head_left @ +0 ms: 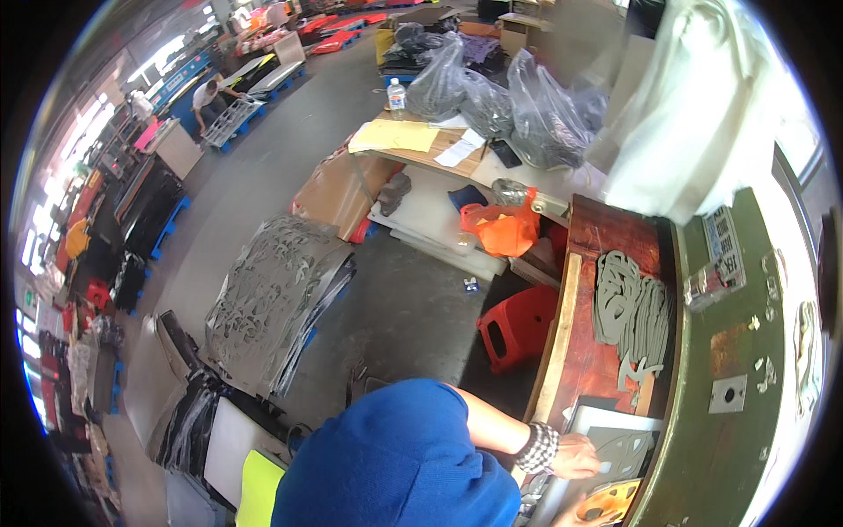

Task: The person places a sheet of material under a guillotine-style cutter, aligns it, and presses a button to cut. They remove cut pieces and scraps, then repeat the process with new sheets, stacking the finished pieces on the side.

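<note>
Yellow-orange plate [617, 501], pierced with dark openings, is seen in the head view near the bottom end of the bench [615, 233] as pictured, against the lower part of a flat grey sheet [628, 445]. Its left edge is met by the right hand [575, 516], partly cut off by the rim; whether that hand is closed on it cannot be told. The left hand [575, 457], behind a checked cuff [537, 448], is held with bent fingers at the sheet's left edge; whether anything is gripped is unclear.

Misalignment could be caused, it is judged, if plate or sheet were nudged by a wrist. Grey cutouts [628, 307], heaped toward the bench's right edge, could be tangled if pulled. They look thin, matt and looped; the sheet is dull, the white board [612, 419] straight-edged. The bench's red-brown top is scuffed, its left edge bordered by a pale wooden strip [559, 342].
</note>
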`<state>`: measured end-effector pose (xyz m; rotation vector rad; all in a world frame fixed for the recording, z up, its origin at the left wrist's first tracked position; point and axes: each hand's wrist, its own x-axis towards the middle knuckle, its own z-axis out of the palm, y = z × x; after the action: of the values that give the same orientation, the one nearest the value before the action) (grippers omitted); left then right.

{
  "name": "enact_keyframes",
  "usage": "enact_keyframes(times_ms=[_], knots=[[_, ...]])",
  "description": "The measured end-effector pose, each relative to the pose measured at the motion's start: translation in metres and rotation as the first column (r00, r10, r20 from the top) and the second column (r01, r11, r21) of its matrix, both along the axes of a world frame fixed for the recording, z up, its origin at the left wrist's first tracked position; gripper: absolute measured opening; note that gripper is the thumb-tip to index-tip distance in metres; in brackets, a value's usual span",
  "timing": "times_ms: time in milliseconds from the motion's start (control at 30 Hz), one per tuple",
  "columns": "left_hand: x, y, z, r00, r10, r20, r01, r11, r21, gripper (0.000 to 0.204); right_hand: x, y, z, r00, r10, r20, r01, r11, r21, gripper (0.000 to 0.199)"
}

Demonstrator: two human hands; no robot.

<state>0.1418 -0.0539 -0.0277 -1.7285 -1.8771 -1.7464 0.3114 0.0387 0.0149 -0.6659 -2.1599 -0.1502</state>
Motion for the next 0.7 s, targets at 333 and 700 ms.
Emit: enact_keyframes(times_ms=[333,700], knots=[[-0.007,-0.034,0.010,0.944,-0.299,-0.142,0.141,0.751,-0.645,0.016,0.026,-0.099,0.011,0.824,-0.498,-0.268,0.033,0.516,-0.856,0.091],[-0.052,0.082,0.069,0.875,-0.250,0.415,0.447,0.746,-0.494,0.033,-0.064,-0.045,0.015,0.405,-0.603,-0.687,-0.760,0.197,-0.620,0.098]])
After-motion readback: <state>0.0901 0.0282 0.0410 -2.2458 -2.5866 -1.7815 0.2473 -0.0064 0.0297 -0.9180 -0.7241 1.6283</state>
